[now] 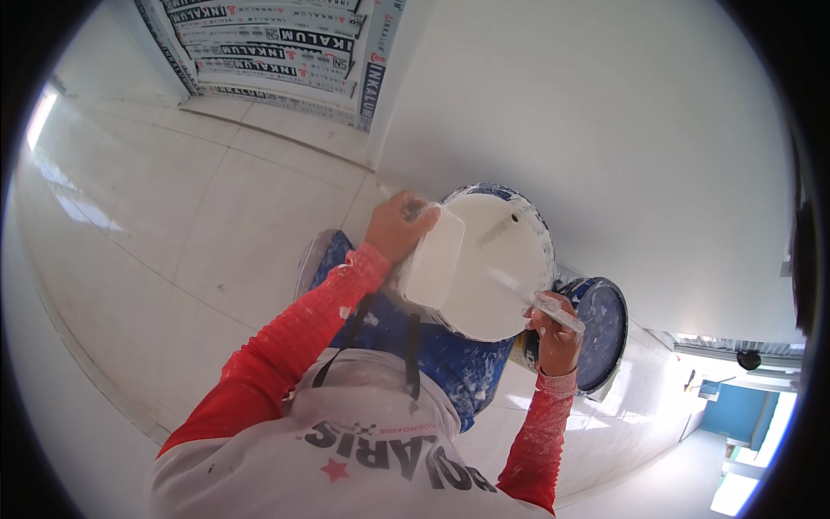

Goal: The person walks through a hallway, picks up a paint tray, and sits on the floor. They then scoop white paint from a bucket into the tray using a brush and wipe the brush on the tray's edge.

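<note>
My left hand (400, 227) is closed on the rim of a white, rectangular tray (435, 264), its fingers curled over the edge. The tray rests at or just over the near left side of a round bucket (546, 227) with a blue, white-smeared rim. Smooth white paste (493, 251) fills the bucket, with a small dark spot near its far side. On the bucket's right, my right hand (558, 342) grips a pale, flat scraper-like tool (562, 313). Its blurred front end reaches over the paste; I cannot tell whether it touches. White residue marks both red sleeves.
Beside the bucket on the right stands another bucket with a blue lid (603, 333). A plain white wall (605, 147) rises close behind both. Pale floor tiles (207, 216) stretch leftward to a doorway panel wrapped in printed film (268, 43). My blue-clad legs are close to the bucket.
</note>
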### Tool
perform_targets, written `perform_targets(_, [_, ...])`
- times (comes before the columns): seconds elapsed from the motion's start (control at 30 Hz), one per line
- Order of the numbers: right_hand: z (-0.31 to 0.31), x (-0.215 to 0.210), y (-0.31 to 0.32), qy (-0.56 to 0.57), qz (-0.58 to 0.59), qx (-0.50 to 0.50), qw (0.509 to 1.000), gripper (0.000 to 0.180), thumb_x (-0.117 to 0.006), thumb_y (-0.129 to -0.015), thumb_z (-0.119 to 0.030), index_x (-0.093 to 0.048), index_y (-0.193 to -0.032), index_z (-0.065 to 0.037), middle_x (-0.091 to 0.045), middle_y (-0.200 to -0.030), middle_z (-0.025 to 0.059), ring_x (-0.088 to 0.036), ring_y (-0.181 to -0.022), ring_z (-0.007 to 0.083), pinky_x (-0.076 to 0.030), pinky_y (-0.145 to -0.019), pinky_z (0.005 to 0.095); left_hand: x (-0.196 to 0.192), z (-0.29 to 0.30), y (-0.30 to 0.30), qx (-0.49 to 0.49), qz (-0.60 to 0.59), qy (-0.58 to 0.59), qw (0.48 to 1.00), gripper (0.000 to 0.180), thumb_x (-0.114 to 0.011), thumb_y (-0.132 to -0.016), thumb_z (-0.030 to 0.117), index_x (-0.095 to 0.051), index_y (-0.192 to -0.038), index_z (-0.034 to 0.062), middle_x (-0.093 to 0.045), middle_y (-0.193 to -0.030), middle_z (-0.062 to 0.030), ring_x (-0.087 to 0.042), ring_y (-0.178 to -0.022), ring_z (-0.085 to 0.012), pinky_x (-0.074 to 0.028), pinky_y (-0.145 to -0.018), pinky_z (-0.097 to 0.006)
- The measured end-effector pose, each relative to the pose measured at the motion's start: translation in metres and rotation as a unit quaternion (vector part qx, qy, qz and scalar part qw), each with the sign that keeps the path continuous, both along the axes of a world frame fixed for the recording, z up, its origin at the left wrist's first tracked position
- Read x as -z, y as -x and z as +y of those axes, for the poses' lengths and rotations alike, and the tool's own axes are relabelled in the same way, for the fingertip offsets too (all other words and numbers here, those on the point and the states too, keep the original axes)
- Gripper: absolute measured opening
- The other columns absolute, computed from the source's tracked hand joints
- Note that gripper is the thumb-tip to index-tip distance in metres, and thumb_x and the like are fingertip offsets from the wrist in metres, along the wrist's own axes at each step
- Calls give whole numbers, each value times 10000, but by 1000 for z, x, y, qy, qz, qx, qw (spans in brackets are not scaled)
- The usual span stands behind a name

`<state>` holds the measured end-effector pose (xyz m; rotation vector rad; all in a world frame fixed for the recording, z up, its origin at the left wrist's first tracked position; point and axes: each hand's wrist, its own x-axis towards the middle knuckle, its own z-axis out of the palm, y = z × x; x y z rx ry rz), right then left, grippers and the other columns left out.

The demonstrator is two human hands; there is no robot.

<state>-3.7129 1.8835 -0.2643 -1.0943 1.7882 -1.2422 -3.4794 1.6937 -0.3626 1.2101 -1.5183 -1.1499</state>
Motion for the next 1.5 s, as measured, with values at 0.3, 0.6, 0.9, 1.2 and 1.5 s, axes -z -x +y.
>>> perform_targets(0.3, [-4, -13, -20, 131, 100, 54, 985, 265, -667, -780, 36, -543, -1008, -17, -616, -1051, 118, -607, -897, 173, -517, -751, 277, 6, 1, 1, 7, 27, -4, 1000, 317, -698, -830, 301, -662, -944, 7, -623, -735, -48, -535, -658, -104, -467, -614, -271])
perform_targets(0.6, [-25, 13, -42, 147, -70, 4, 987, 302, -691, -798, -52, -516, -1043, -38, -606, -1071, 131, -624, -909, 200, -565, -701, 301, 7, -1, 1, 18, 29, -17, 999, 297, -686, -843, 288, -659, -930, 5, -633, -715, -40, -525, -618, -84, -454, -577, -263])
perform_targets(0.9, [-32, 63, -43, 114, -216, -11, 970, 230, -677, -820, -29, -517, -984, -57, -603, -1088, 154, -640, -916, 222, -580, -703, 352, 13, -3, 1, 30, 50, 4, 998, 242, -663, -860, 250, -666, -917, 15, -642, -718, -30, -545, -628, -75, -458, -582, -256])
perform_targets(1.2, [-11, 55, -21, 116, -231, 59, 964, 200, -653, -797, -15, -517, -944, -22, -603, -1065, 176, -625, -925, 243, -584, -685, 355, 15, 5, 24, 46, -29, 5, 998, 236, -682, -830, 216, -691, -940, 7, -693, -798, -71, -596, -663, -97, -486, -626, -249])
perform_targets(1.5, [-4, 56, -22, 106, -216, 52, 969, 249, -711, -799, -102, -541, -973, -47, -605, -1072, 151, -630, -894, 222, -576, -688, 352, 11, 0, 11, 90, -9, -17, 996, 265, -673, -831, 202, -696, -978, -16, -686, -758, -64, -593, -657, -86, -486, -617, -251])
